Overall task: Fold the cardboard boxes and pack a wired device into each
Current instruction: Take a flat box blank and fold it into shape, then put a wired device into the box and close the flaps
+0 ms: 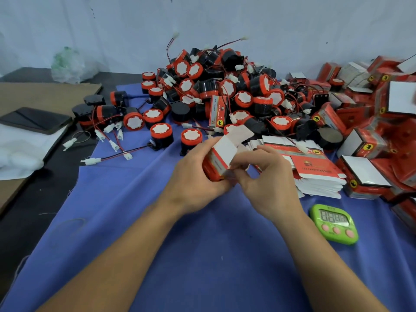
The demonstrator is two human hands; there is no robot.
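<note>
My left hand (198,179) grips the box (216,164) up-left of the timer (334,224), right hand (269,179) pinches its flap (242,153): tuck slow & flat.

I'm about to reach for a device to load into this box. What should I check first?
1. Grip on the small red cardboard box: ok. The left hand grips it and the right hand pinches at its open end.
2. White end flap open for loading: ok, it stands up.
3. Other end of the box closed: cannot tell, the hands hide it.
4. Box empty inside: cannot tell, the inside is out of view.
5. Round red-and-black wired device close by: ok, one stands on the blue cloth just beyond the hands.
</note>
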